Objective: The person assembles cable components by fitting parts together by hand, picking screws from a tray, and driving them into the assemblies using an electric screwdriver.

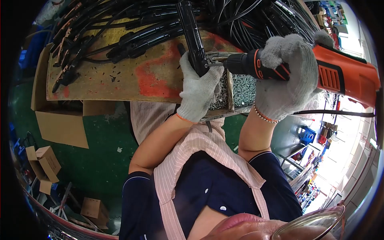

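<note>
My left hand (199,90), in a grey knit glove, is closed around the lower end of a long black plastic handle (191,34) that points away from me. My right hand (291,74), gloved too, wraps around an orange and black electric screwdriver (347,75). The driver lies sideways, its bit reaching left to the side of the handle near my left fingers. Whether the bit sits in a screw I cannot tell. Below the bit, a divided wooden box (231,91) holds many small metal screws (244,89).
Black handles (146,42) and coiled black cables (248,34) crowd the back of the worn wooden table (112,86). Copper-coloured jaws (64,44) show at its left. An open cardboard box (62,126) stands against the left corner. A cord (334,113) runs at right.
</note>
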A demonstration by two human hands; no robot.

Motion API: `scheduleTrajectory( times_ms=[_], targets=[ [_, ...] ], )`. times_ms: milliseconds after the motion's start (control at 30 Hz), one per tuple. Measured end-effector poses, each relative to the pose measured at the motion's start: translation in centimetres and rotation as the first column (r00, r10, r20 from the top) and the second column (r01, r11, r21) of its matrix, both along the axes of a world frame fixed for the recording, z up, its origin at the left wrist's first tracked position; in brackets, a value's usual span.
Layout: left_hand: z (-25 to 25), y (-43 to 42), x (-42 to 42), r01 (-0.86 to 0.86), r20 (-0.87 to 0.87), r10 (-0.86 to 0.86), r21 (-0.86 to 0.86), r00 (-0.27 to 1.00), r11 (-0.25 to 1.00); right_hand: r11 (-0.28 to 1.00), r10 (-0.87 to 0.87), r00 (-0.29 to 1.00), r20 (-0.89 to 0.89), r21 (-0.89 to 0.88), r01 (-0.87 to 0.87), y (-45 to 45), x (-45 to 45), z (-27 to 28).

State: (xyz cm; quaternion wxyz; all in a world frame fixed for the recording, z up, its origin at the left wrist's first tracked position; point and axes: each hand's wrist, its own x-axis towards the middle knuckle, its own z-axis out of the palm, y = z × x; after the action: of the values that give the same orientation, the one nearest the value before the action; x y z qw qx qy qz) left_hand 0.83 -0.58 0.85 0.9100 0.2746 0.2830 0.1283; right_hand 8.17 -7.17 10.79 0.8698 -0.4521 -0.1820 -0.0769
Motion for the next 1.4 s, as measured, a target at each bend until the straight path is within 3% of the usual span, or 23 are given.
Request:
scheduleTrajectory(
  times_ms=[67,133,333,467,500,533,600,667,733,767,833,933,967,1033,1067,1133,1200,1233,1267,1333,1367,1400],
  targets=[
    [0.2,0.9,-0.7,0.101,0.033,-0.1,-0.035,0.994,0.994,0.995,0.096,0.995,0.038,0.031,-0.097,0.6,-0.2,0.5],
    [0.0,0.2,-0.2,0.027,0.008,-0.027,-0.018,1.0,0.999,0.978,0.191,0.978,0.08,0.063,-0.197,1.2,-0.3,1.0],
    [0.0,0.3,-0.4,0.033,0.013,-0.032,-0.032,0.999,0.999,0.992,0.122,0.992,0.042,-0.02,-0.121,1.2,-0.8,0.4],
    [-0.8,1.0,-0.7,0.095,0.189,-0.089,-0.021,0.978,0.995,0.882,0.0,0.97,0.242,-0.457,0.114,0.4,-1.9,2.4],
    [-0.8,0.9,-0.6,0.058,0.249,-0.038,-0.073,0.968,0.996,0.922,-0.026,0.982,0.188,-0.374,0.096,0.3,-2.3,2.1],
    [-0.2,1.1,-0.9,0.034,0.202,-0.03,-0.014,0.979,0.999,0.956,-0.048,0.99,0.131,-0.282,0.084,0.0,-2.5,2.1],
    [1.0,1.6,-1.5,-0.038,0.131,0.024,0.105,0.991,0.994,0.997,0.012,0.981,0.192,0.068,-0.025,-3.6,-2.5,3.1],
    [0.1,5.4,-3.3,0.104,0.399,-0.033,-0.157,0.916,0.982,0.909,0.081,0.957,0.278,0.374,-0.186,-8.9,-2.0,3.2],
    [5.0,5.8,-3.0,0.085,0.425,-0.086,0.021,0.901,0.996,0.908,-0.094,0.963,0.253,0.418,-0.021,-13.3,-1.9,2.7],
    [7.5,4.9,-2.3,0.09,0.431,-0.066,-0.035,0.9,0.995,0.888,-0.167,0.963,0.213,0.457,0.053,-14.9,-2.0,2.1],
    [11.9,1.9,-0.2,0.209,0.342,-0.238,0.119,0.909,0.971,0.83,-0.3,0.945,0.13,0.524,0.191,-17.2,-2.2,0.6],
    [15.3,-4.3,3.7,0.397,0.152,-0.457,0.31,0.877,0.864,0.774,-0.308,0.95,0.055,0.595,0.216,-19.4,-2.3,0.2],
    [14.3,-6.7,5.7,0.364,0.217,-0.459,0.366,0.862,0.857,0.769,-0.304,0.95,0.069,0.606,0.202,-20.2,-2.3,0.2],
    [13.3,-10.3,10.0,0.424,0.251,-0.506,0.317,0.825,0.848,0.744,-0.416,0.908,0.041,0.589,0.314,-21.5,-2.5,0.5],
    [13.4,-11.3,12.1,0.511,0.22,-0.55,0.21,0.806,0.833,0.73,-0.463,0.886,0.028,0.579,0.364,-22.0,-2.6,0.5],
    [11.2,-12.2,16.6,0.632,0.213,-0.708,0.33,0.673,0.701,0.714,-0.537,0.844,-0.007,0.53,0.458,-23.1,-2.9,0.1],
    [8.8,-11.9,21.1,0.742,-0.089,-0.842,0.527,0.532,0.414,0.705,-0.564,0.825,-0.047,0.492,0.51,-24.5,-3.3,-0.6],
    [7.7,-11.1,22.0,0.638,-0.315,-0.809,0.764,0.497,0.095,0.711,-0.573,0.818,-0.05,0.466,0.527,-24.9,-3.3,-0.9],
    [9.4,-10.4,21.4,0.42,-0.579,-0.563,0.815,0.59,-0.398,0.696,-0.597,0.799,-0.069,0.45,0.559,-24.9,-3.0,-0.7],
    [7.1,-8.8,19.7,0.083,-0.356,-0.597,0.897,0.719,-0.435,0.661,-0.643,0.757,-0.121,0.413,0.627,-24.6,-2.7,-0.5],
    [5.9,-7.8,18.9,-0.24,-0.112,-0.613,0.854,0.782,-0.462,0.707,-0.602,0.791,-0.11,0.387,0.592,-25.4,-2.7,-1.3],
    [6.3,-6.7,17.8,-0.411,0.018,-0.575,0.717,0.818,-0.562,0.697,-0.617,0.767,-0.177,0.33,0.637,-25.0,-2.5,-1.6]
  ],
)
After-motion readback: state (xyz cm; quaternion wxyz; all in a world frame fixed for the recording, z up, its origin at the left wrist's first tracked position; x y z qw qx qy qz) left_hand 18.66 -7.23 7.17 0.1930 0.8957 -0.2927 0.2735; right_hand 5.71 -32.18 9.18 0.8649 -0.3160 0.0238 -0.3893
